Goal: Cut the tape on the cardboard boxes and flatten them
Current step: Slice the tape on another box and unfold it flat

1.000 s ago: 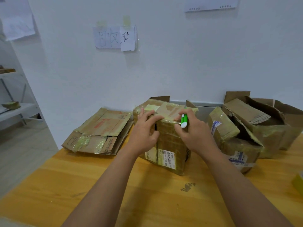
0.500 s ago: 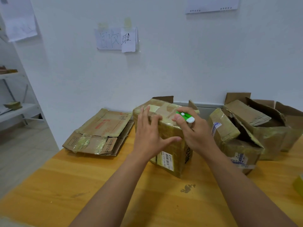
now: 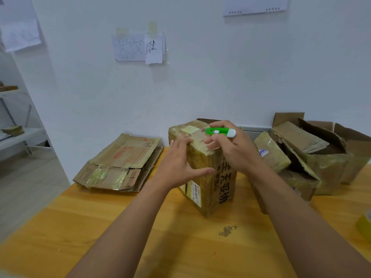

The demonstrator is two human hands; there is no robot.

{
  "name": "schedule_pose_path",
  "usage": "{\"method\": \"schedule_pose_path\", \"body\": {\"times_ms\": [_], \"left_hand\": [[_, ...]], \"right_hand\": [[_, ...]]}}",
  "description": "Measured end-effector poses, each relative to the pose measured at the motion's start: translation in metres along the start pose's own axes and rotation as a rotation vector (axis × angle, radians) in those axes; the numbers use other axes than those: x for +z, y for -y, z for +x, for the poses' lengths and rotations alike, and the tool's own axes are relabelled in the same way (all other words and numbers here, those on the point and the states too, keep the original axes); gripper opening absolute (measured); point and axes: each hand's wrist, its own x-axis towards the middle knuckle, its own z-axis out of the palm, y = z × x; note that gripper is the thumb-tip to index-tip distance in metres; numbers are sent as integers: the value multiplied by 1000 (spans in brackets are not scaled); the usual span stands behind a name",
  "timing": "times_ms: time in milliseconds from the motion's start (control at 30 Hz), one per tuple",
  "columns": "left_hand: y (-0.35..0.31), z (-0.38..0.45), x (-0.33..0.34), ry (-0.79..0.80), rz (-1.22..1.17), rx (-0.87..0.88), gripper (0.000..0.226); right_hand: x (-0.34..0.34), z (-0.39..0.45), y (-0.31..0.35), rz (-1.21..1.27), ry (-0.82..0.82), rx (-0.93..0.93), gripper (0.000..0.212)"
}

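The upright box point(image 3: 208, 173) is brown cardboard under glossy, wrinkled tape. The cutter point(image 3: 220, 132) is smooth green-and-white plastic. The table point(image 3: 140, 233) is smooth yellowish wood.

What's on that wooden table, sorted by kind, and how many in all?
Taped-up box under the hands: 1
Opened boxes at right: about 3, they overlap
Flattened cardboard pile: 1
Green cutter, in the right hand: 1
Yellow tape roll, cut off by the frame: 1
Total: about 7

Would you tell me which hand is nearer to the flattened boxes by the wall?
Left. The left hand rests on the upright box, just right of the flattened boxes. The right hand, holding the green cutter, is farther right.
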Motion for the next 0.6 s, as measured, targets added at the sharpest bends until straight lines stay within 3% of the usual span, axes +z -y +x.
{"method": "schedule_pose_path", "body": {"times_ms": [600], "left_hand": [[6,-25,-1,-95,-145,-63,108]], "right_hand": [[26,24,13,-145,67,-74,18]]}}
